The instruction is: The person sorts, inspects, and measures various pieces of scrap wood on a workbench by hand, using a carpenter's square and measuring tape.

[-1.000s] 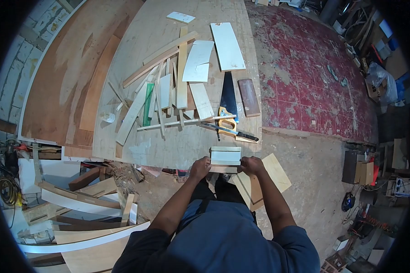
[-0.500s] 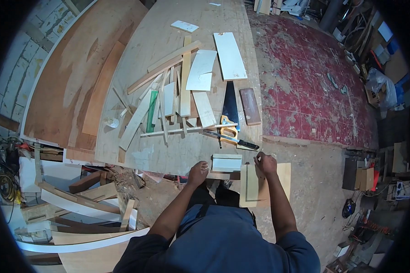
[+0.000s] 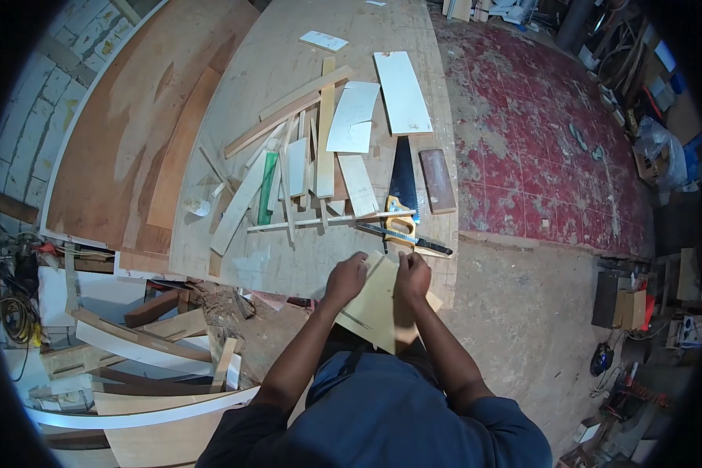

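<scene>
A pale plywood panel (image 3: 374,308) is held tilted at the near edge of the workbench (image 3: 273,257). My left hand (image 3: 346,278) grips its left edge and my right hand (image 3: 413,277) grips its top right. The panel hides the small white block that lay at the bench edge. Just beyond my hands lie a hand saw (image 3: 402,191) with a yellow handle and a dark-handled knife (image 3: 405,239).
The workbench carries several wood strips and offcuts (image 3: 304,156), a green strip (image 3: 268,187), white boards (image 3: 402,92) and a brown block (image 3: 437,180). Curved white and wooden pieces (image 3: 132,351) pile on the floor at left. Red tiled floor (image 3: 538,140) and clutter lie to the right.
My right hand swung the plywood panel from the right side up in front of me over the white block. My left hand moved onto the panel's left edge.
</scene>
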The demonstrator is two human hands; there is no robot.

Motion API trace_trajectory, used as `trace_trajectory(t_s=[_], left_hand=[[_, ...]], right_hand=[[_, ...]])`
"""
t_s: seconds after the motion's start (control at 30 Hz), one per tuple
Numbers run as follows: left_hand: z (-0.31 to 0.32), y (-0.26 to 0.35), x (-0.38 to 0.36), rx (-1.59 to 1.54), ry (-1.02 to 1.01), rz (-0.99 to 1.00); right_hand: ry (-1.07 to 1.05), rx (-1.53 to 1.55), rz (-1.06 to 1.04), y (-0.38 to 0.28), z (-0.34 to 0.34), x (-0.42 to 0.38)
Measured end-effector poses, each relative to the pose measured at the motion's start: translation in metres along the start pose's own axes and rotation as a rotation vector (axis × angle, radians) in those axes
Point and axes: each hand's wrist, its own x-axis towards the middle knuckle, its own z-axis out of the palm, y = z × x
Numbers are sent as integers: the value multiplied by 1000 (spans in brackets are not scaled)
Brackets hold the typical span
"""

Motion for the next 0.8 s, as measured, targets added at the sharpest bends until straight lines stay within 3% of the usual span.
trace_trajectory(t_s=[0.17, 0.3, 0.33, 0.53, 0.8], left_hand=[[-29, -11, 10, 112, 170, -42], [-71, -17, 15, 85, 182, -61], [-76, -23, 15, 98, 262, 71], [-94, -24, 9, 142, 164, -70], [-87, -44, 16, 152, 120, 31]], right_hand=[[-143, 169, -108, 14, 24, 1], [-134, -108, -380, 36, 4, 20], [-137, -188, -450, 41, -3, 24], [-315, -417, -599, 59, -15, 37], [-336, -544, -744, 75, -2, 43]])
